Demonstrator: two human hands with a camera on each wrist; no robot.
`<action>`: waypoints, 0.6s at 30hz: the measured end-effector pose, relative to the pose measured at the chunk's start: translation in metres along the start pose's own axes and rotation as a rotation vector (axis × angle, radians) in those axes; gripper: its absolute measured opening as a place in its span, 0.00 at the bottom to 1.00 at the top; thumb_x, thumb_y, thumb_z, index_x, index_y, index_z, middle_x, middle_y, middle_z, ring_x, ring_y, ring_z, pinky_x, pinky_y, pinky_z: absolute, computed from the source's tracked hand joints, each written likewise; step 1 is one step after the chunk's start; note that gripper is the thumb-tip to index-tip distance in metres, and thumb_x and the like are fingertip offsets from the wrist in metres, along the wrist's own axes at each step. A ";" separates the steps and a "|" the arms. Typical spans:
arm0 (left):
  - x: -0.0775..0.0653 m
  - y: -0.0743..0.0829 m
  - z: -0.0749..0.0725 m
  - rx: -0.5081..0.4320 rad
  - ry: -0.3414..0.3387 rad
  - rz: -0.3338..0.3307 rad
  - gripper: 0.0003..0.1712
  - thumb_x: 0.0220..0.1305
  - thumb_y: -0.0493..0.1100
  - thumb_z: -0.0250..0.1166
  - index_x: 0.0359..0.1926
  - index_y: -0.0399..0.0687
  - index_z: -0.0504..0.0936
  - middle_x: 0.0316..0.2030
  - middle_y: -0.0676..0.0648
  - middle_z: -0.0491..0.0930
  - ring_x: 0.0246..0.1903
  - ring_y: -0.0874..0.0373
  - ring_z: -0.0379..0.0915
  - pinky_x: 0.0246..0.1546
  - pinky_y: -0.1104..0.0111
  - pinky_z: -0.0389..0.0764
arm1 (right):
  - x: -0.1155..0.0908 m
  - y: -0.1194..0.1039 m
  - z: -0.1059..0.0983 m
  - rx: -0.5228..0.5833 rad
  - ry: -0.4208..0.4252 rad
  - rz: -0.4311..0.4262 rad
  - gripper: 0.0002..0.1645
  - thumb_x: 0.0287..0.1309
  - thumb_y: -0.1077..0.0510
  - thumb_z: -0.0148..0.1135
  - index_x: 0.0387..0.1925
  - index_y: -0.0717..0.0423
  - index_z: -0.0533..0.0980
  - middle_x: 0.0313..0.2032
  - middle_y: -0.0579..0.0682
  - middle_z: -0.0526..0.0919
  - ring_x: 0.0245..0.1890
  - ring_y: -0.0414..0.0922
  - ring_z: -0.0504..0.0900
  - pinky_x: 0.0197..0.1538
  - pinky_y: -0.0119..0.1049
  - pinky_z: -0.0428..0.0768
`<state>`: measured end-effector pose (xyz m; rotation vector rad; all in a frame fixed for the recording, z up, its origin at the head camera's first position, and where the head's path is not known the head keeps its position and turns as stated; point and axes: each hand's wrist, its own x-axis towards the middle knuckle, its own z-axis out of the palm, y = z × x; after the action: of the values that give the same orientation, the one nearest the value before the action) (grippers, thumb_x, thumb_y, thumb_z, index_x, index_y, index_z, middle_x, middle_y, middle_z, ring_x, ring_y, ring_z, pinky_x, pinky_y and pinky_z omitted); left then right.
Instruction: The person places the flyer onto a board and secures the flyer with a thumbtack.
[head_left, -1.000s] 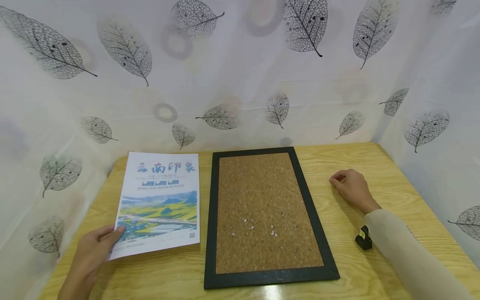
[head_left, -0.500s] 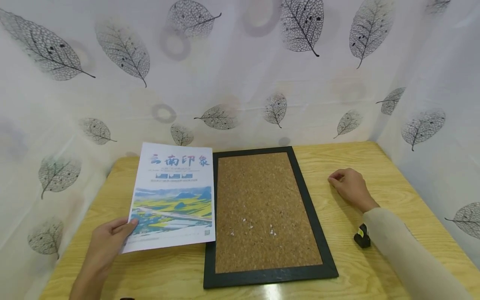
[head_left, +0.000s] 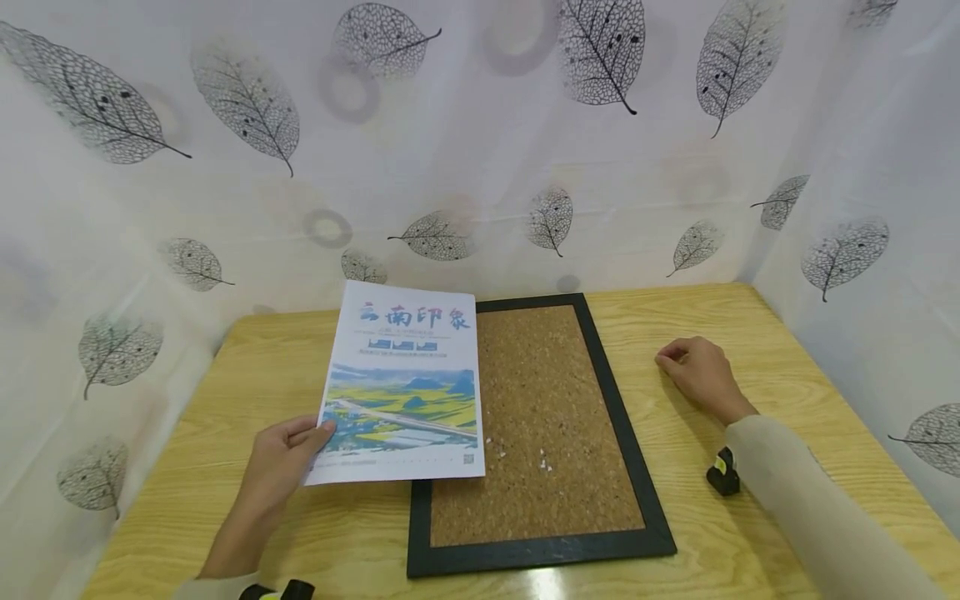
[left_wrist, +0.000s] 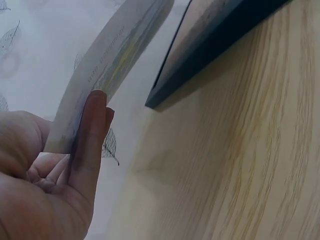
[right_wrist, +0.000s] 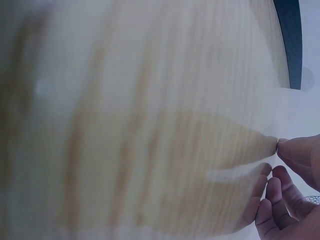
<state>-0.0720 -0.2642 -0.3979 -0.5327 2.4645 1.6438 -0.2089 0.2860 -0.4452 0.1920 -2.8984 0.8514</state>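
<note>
Left hand (head_left: 281, 458): pinches the poster (head_left: 408, 383), lower left!
Poster: up in the air, hiding part of the corkboard (head_left: 555, 375) from the head view.
Right hand (head_left: 701, 375): loosely curled on the table (head_left: 247, 383).

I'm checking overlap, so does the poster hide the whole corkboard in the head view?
No, the poster hides only part of the corkboard, along its left side.
</note>
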 end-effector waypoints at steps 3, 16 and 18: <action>0.001 0.003 0.008 -0.010 -0.018 0.014 0.36 0.63 0.58 0.60 0.60 0.34 0.71 0.48 0.40 0.80 0.38 0.61 0.79 0.36 0.70 0.78 | -0.001 0.000 0.000 0.000 0.000 0.001 0.13 0.62 0.57 0.59 0.37 0.65 0.82 0.35 0.61 0.82 0.30 0.51 0.79 0.33 0.48 0.74; 0.006 0.017 0.051 -0.077 -0.033 0.053 0.26 0.64 0.52 0.62 0.55 0.38 0.76 0.43 0.39 0.82 0.35 0.53 0.82 0.32 0.65 0.80 | 0.000 0.002 0.000 0.003 0.012 -0.003 0.11 0.62 0.58 0.60 0.36 0.64 0.82 0.35 0.60 0.83 0.32 0.52 0.79 0.34 0.49 0.75; 0.007 0.019 0.057 -0.083 -0.041 0.063 0.25 0.64 0.51 0.62 0.55 0.38 0.76 0.42 0.40 0.83 0.35 0.53 0.82 0.32 0.65 0.80 | 0.000 0.002 0.001 0.002 0.016 -0.006 0.11 0.62 0.58 0.60 0.35 0.63 0.82 0.35 0.60 0.82 0.32 0.52 0.79 0.35 0.50 0.74</action>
<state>-0.0899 -0.2073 -0.4063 -0.4317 2.4167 1.7686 -0.2095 0.2876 -0.4473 0.1927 -2.8807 0.8507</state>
